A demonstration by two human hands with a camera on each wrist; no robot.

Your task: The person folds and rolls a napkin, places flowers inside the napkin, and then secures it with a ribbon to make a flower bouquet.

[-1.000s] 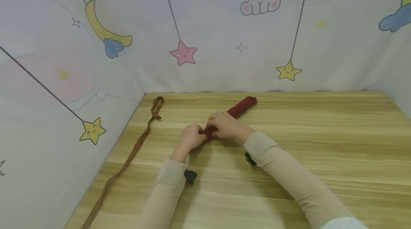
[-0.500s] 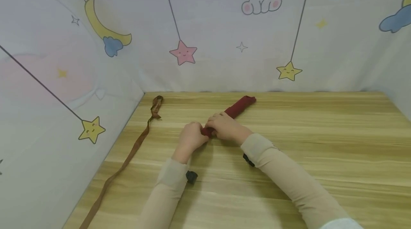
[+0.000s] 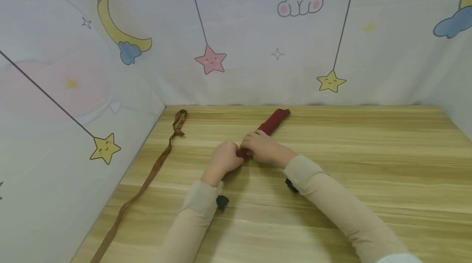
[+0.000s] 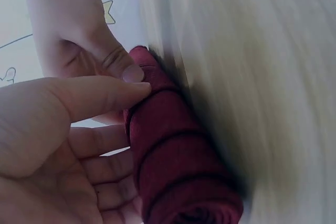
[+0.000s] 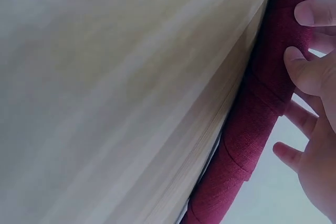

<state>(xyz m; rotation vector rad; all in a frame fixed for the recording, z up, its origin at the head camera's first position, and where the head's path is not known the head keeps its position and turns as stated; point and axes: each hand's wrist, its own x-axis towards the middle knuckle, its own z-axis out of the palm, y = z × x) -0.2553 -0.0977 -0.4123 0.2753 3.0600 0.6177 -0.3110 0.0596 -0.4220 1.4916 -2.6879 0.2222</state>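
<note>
A tightly rolled dark red cloth (image 3: 273,121) lies diagonally on the table, its far end toward the back wall. My left hand (image 3: 224,157) pinches it near its close end, thumb on top and fingers curled behind. Right beside it, my right hand (image 3: 262,148) grips the roll slightly farther along. In the left wrist view, slanting wrap edges run across the cloth roll (image 4: 173,150), and its near end shows coiled layers. The right wrist view has the right thumb pressed on the roll (image 5: 247,124), with fingers behind it.
A long brown ribbon (image 3: 147,181) with a knotted loop at its far end runs along the table's left side. The wood-grain table (image 3: 368,164) meets printed fabric walls (image 3: 250,82) at the back and sides. Dark wrist cameras (image 3: 222,202) hang below both cuffs.
Both hands have shifted slightly to the right and closer together. The roll's far end has moved a little to the left, and less of its near end shows. The ribbon lies unchanged.
</note>
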